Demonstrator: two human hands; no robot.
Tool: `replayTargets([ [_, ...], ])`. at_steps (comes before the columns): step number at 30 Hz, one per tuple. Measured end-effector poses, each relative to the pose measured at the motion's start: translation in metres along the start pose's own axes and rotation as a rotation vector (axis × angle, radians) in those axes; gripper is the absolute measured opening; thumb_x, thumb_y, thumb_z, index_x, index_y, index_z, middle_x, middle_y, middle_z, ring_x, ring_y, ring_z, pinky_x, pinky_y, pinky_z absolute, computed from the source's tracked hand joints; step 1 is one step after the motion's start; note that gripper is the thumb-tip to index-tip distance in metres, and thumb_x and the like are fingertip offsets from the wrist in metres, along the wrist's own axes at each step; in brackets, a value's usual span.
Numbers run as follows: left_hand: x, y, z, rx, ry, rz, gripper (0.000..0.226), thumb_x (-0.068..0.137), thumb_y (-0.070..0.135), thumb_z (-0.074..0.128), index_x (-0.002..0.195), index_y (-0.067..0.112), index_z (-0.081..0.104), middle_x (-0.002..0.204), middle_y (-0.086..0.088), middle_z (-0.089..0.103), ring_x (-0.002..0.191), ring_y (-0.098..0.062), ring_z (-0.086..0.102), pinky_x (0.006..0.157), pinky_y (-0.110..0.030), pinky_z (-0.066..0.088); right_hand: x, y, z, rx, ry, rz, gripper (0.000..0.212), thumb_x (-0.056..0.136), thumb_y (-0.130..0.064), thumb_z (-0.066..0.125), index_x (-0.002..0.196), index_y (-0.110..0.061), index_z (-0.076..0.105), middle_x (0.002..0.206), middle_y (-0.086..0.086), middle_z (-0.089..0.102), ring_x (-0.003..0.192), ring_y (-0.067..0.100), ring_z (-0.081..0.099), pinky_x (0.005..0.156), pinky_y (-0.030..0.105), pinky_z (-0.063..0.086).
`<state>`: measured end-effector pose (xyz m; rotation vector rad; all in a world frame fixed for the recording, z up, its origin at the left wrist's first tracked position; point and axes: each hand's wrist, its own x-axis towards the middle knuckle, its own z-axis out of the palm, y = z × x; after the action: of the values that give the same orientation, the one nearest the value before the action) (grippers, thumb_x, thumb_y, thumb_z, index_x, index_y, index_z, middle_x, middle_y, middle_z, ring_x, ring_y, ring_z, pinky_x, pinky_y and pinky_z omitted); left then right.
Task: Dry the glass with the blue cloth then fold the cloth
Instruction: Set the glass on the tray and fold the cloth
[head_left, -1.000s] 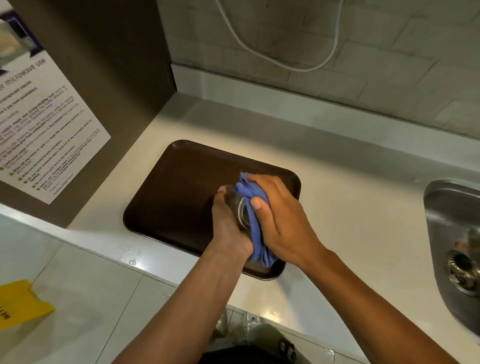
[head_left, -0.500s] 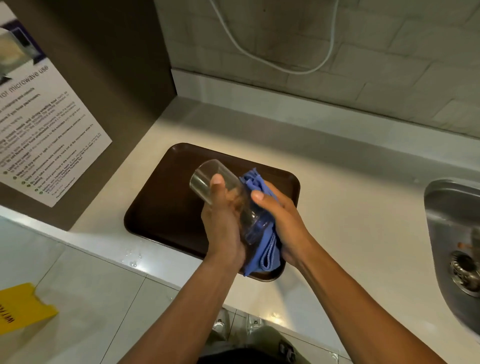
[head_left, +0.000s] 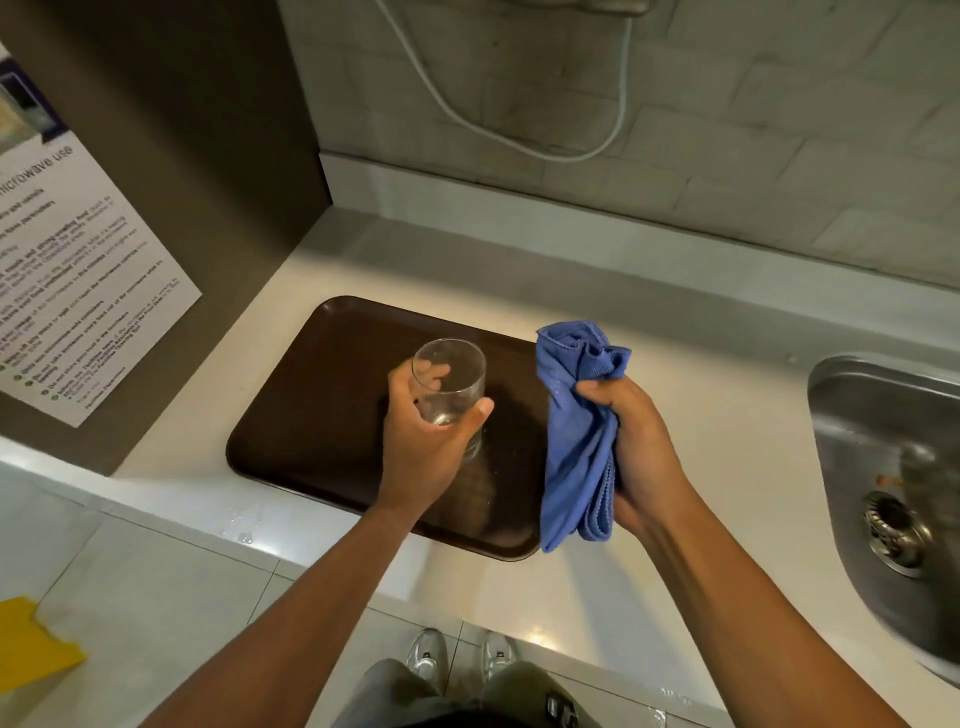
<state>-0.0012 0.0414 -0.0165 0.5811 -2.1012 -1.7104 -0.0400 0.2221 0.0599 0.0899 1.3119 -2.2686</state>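
Note:
A clear drinking glass (head_left: 451, 375) stands upright over the brown tray (head_left: 322, 395), mouth up. My left hand (head_left: 423, 447) is wrapped around its lower half. Whether the base touches the tray I cannot tell. The blue cloth (head_left: 576, 441) hangs bunched from my right hand (head_left: 639, 452), just past the tray's right edge and above the counter. Cloth and glass are apart, with a gap between them.
The pale counter (head_left: 691, 415) runs right to a steel sink (head_left: 883, 457) with a drain. A brown side panel with a printed microwave notice (head_left: 67, 291) stands at the left. A white cable (head_left: 519, 130) hangs on the tiled wall. Water drops lie by the counter's front edge (head_left: 239, 525).
The glass was lying sideways with the cloth pressed to it. Now the glass is upright in my left hand and my right hand has pulled the cloth away to the right.

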Motion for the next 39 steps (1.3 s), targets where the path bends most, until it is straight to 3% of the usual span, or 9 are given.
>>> replayTargets([
  [4, -0.004, -0.006, 0.001, 0.036, -0.032, 0.056, 0.080, 0.070, 0.025, 0.091, 0.136, 0.020, 0.046, 0.127, 0.006, 0.060, 0.119, -0.009, 0.058, 0.097, -0.025, 0.054, -0.009, -0.001, -0.005, -0.030, 0.029, 0.011, 0.028, 0.077, -0.021, 0.062, 0.101, -0.007, 0.063, 0.087, 0.013, 0.061, 0.076, 0.026, 0.057, 0.074, 0.040, 0.046],
  [12, -0.012, -0.017, 0.006, 0.056, -0.110, 0.051, 0.082, 0.070, 0.022, 0.091, 0.137, 0.021, 0.044, 0.129, 0.003, 0.061, 0.120, -0.012, 0.058, 0.090, -0.011, 0.052, -0.020, -0.003, -0.010, -0.010, 0.069, 0.012, 0.027, 0.077, -0.023, 0.060, 0.099, -0.007, 0.062, 0.082, 0.010, 0.061, 0.070, 0.022, 0.059, 0.067, 0.034, 0.049],
  [19, -0.005, -0.012, 0.002, 0.152, -0.238, 0.035, 0.100, 0.067, 0.035, 0.092, 0.147, 0.028, 0.031, 0.144, 0.004, 0.049, 0.130, -0.015, 0.050, 0.105, -0.040, 0.052, -0.028, -0.004, -0.010, 0.102, 0.064, -0.024, 0.028, 0.088, -0.023, 0.047, 0.102, -0.010, 0.067, 0.091, 0.011, 0.069, 0.077, 0.022, 0.067, 0.070, 0.033, 0.055],
  [21, -0.011, -0.003, -0.004, 0.197, -0.155, -0.004, 0.107, 0.065, 0.046, 0.087, 0.150, 0.032, 0.025, 0.151, 0.002, 0.037, 0.138, -0.021, 0.039, 0.110, -0.048, 0.044, -0.030, -0.005, -0.012, 0.080, 0.075, -0.045, 0.031, 0.089, -0.023, 0.043, 0.102, -0.011, 0.069, 0.097, 0.013, 0.070, 0.082, 0.024, 0.067, 0.074, 0.036, 0.055],
  [23, -0.024, 0.018, -0.008, 0.151, -0.015, 0.089, 0.094, 0.071, 0.049, 0.074, 0.150, 0.024, 0.029, 0.150, 0.000, 0.033, 0.136, -0.021, 0.037, 0.113, -0.045, 0.038, -0.031, -0.006, -0.014, 0.017, 0.094, -0.037, 0.033, 0.090, -0.024, 0.042, 0.105, -0.011, 0.069, 0.101, 0.014, 0.071, 0.086, 0.026, 0.067, 0.077, 0.037, 0.054],
  [24, -0.029, 0.033, -0.010, 0.108, 0.014, 0.196, 0.085, 0.074, 0.045, 0.069, 0.147, 0.019, 0.034, 0.148, -0.004, 0.033, 0.132, -0.019, 0.041, 0.111, -0.033, 0.040, -0.031, -0.005, -0.016, -0.014, 0.094, -0.026, 0.034, 0.089, -0.025, 0.044, 0.107, -0.010, 0.069, 0.104, 0.014, 0.071, 0.089, 0.027, 0.067, 0.079, 0.038, 0.053],
  [27, -0.036, 0.085, -0.009, 0.096, -0.165, 0.464, 0.062, 0.079, 0.027, 0.072, 0.135, 0.015, 0.049, 0.135, -0.009, 0.041, 0.113, -0.014, 0.053, 0.092, -0.012, 0.044, -0.033, -0.008, -0.014, -0.082, 0.064, -0.038, 0.031, 0.091, -0.023, 0.048, 0.107, -0.012, 0.072, 0.113, 0.018, 0.070, 0.098, 0.031, 0.067, 0.089, 0.042, 0.050],
  [30, -0.031, 0.109, -0.004, 0.215, -0.402, 0.587, 0.045, 0.082, 0.021, 0.078, 0.124, 0.016, 0.063, 0.124, -0.001, 0.052, 0.099, -0.014, 0.061, 0.085, -0.026, 0.054, -0.036, -0.013, -0.011, -0.296, -0.012, -0.198, 0.028, 0.099, -0.020, 0.047, 0.120, -0.013, 0.064, 0.119, 0.015, 0.068, 0.110, 0.033, 0.064, 0.096, 0.046, 0.050],
  [39, -0.011, 0.112, 0.007, 0.401, -0.571, 0.481, 0.013, 0.085, 0.027, 0.077, 0.086, 0.024, 0.064, 0.084, 0.004, 0.069, 0.064, -0.020, 0.063, 0.062, -0.041, 0.056, -0.060, -0.040, -0.039, -0.888, 0.015, -0.406, 0.031, 0.083, -0.030, 0.070, 0.109, -0.035, 0.055, 0.104, -0.016, 0.064, 0.101, 0.013, 0.065, 0.080, 0.027, 0.056],
])
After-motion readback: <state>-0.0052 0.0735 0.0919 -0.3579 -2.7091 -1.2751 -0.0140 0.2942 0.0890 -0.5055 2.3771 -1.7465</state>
